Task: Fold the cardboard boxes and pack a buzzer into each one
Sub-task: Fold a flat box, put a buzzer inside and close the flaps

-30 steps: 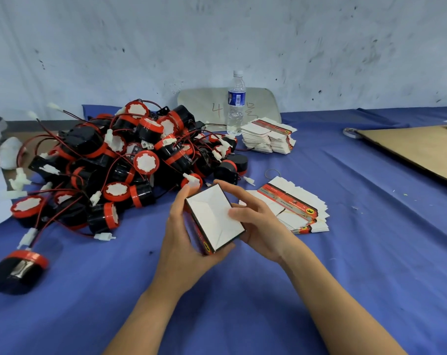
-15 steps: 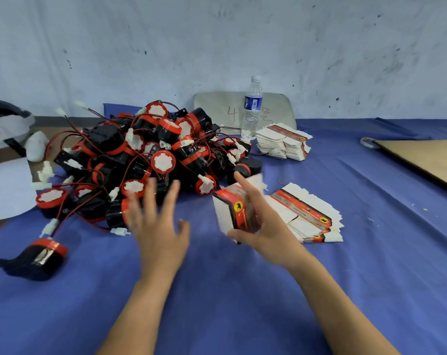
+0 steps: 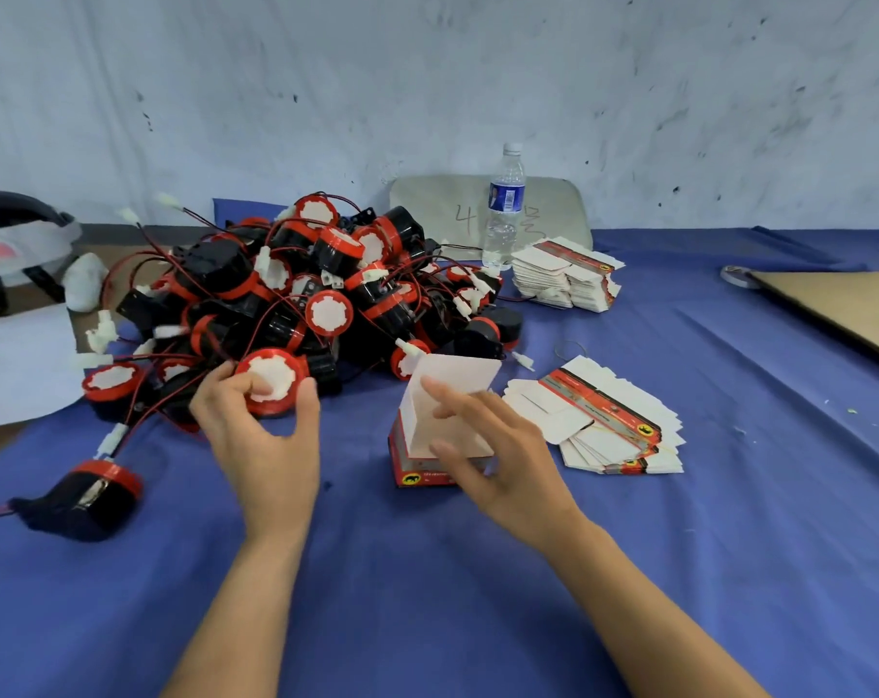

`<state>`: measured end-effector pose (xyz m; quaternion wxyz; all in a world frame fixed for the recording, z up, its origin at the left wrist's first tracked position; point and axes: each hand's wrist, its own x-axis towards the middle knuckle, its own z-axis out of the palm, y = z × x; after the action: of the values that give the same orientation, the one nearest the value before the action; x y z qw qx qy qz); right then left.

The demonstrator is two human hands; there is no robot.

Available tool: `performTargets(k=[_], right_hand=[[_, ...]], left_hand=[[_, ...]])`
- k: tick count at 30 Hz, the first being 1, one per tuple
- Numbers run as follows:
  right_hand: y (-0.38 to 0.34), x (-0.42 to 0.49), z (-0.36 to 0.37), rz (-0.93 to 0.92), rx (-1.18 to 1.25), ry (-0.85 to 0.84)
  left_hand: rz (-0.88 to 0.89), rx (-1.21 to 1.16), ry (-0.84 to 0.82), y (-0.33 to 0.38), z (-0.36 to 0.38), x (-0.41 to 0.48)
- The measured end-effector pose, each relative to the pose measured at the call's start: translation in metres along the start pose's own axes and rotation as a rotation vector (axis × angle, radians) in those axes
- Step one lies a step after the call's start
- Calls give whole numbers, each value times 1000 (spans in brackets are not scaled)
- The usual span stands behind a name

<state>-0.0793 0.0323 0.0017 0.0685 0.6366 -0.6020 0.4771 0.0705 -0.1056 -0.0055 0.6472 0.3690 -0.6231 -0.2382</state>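
Left hand (image 3: 263,440): buzzer (image 3: 271,380); right (image 3: 502,460), seemingly box (image 3: 417,425).

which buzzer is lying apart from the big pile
The black round buzzer with a red rim at the near left, alone on the blue cloth; the others are tangled together in the heap of buzzers.

The fingers (image 3: 224,388) of the left hand (image 3: 266,445) grip a round buzzer (image 3: 272,381) of glossy red and black plastic with a matt white face. The fingers (image 3: 445,395) of the right hand (image 3: 502,460) hold a small cardboard box (image 3: 419,430), matt white inside and glossy red print outside. Under both hands lies a smooth, matt blue cloth table cover (image 3: 427,607).
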Motion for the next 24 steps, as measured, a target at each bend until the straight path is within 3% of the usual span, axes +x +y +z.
performTargets(k=[3,6,9,16,18,21,24], right_hand=[[-2,-1,-3,57,169,59],[-6,-1,-4,94,391,43],[-7,0,-6,109,538,157],[-17,4,-9,54,577,291],[-17,5,-13,30,538,411],[-11,4,-21,6,236,561],[-11,3,-17,-76,-10,432]], left_hand=[[202,-190,-61,18,5,-11],[332,-291,-271,35,12,-28],[460,-339,-473,41,15,-40],[423,-298,-557,35,9,-38],[399,-293,-579,35,8,-38],[441,-231,-569,35,11,-36],[502,-167,-519,35,15,-36]])
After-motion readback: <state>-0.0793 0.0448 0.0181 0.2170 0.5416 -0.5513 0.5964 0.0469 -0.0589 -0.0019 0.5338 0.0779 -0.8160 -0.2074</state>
